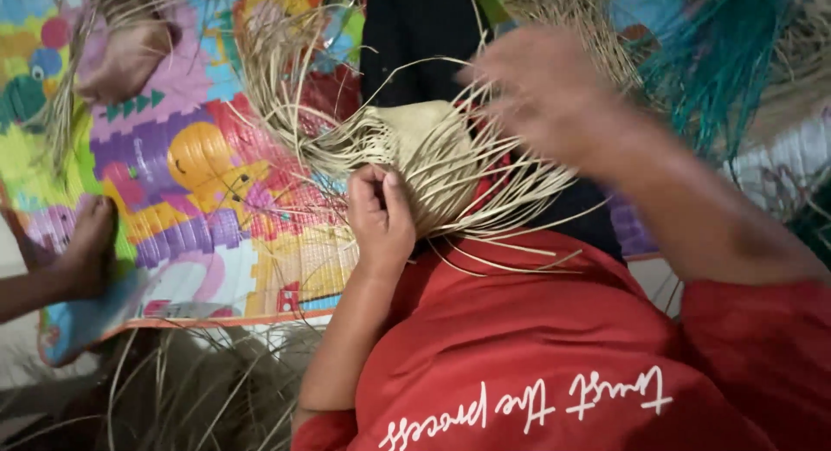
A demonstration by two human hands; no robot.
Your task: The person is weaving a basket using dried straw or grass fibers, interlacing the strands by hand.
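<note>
The left hand (pixel 379 210) is closed, thumb and fingers pinching a few pale strands at the near edge of the half-woven, pale tan straw piece (pixel 428 157), which rests on the lap of the person in the red shirt (pixel 537 347). The right hand (pixel 541 87) is raised just above and to the right of the woven piece, blurred by motion; fingers appear loosely spread, and whether it grips any strand cannot be told. One woven piece is in work, with many loose straw ends (pixel 511 196) fanning out of it on all sides, too many to count. The woven piece lies between the two hands, touching the left. To its left spreads one multicoloured patterned play mat (pixel 190 157); another person's bare foot (pixel 86 243) rests on the mat's far left edge. One bundle of teal-dyed fibres (pixel 718 61) lies to the right of the woven piece.
</note>
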